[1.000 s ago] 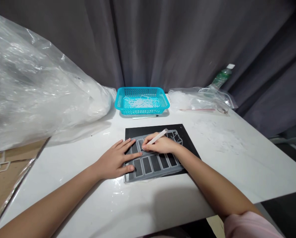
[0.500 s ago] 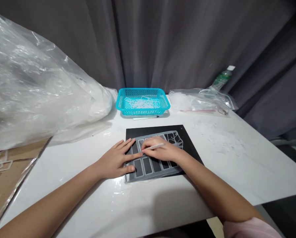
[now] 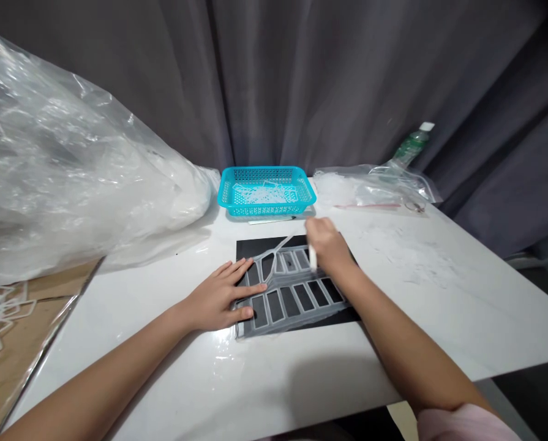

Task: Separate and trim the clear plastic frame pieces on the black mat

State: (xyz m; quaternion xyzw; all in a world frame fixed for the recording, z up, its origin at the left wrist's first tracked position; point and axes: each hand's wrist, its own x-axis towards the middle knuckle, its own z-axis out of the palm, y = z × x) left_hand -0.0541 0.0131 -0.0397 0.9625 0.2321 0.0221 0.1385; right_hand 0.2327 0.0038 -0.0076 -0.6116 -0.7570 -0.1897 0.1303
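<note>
A clear sheet (image 3: pixel 286 319) with whitish frame outlines lies on a black board (image 3: pixel 245 247) in front of me. My left hand (image 3: pixel 225 295) rests flat on its left end, fingers spread, index fingertip on the sheet. My right hand (image 3: pixel 327 246), slightly blurred, is closed over the board's far right part. A slim white pen-like tool (image 3: pixel 313 258) points down from its fingers. From near my left index finger a thin whitish strip (image 3: pixel 281 246) rises off the sheet towards my right hand; its far end is hard to make out.
Behind the board stands a turquoise basket (image 3: pixel 267 210) holding white cut-outs. A large clear plastic bag (image 3: pixel 94 165) fills the left, near cardboard (image 3: pixel 30 343) with white outline pieces. At back right are clear bags (image 3: pixel 360 187) and a green-labelled bottle (image 3: pixel 411 147). Whitish scraps (image 3: pixel 411 254) lie on the right.
My right hand has moved away and to the right from beside my left index finger, its tool now pointing down. A strip of the sheet has lifted. My left hand stays in place.
</note>
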